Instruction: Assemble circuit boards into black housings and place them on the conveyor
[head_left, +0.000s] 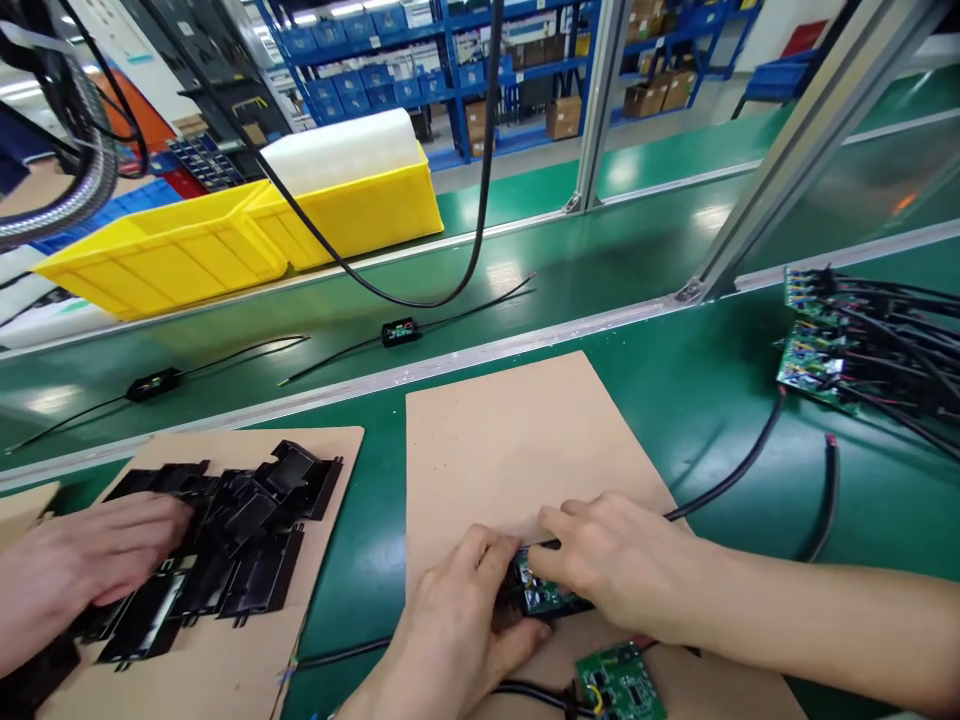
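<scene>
My left hand (pixel 469 610) grips the near-left end of a small black plastic case with a green circuit board (pixel 541 592) in it, thumb on the near side and fingers on the far side. My right hand (pixel 619 560) bends over the case's right part, its fingers pressed down on the board and the far edge. These fingers partly hide the case. A black cable (pixel 345 655) runs out leftward, and another cable (pixel 731 475) comes from behind my right wrist. Just below my right forearm lies a second green circuit board (pixel 621 682) with a black lead.
Under my hands is a brown cardboard sheet (pixel 510 430). At left, another person's hand (pixel 112 550) reaches into a pile of black plastic cases (pixel 262 580). Wired boards (pixel 814 355) are heaped at right. Cabled units (pixel 400 332) lie beyond the metal rail; yellow bins (pixel 360 215) stand behind.
</scene>
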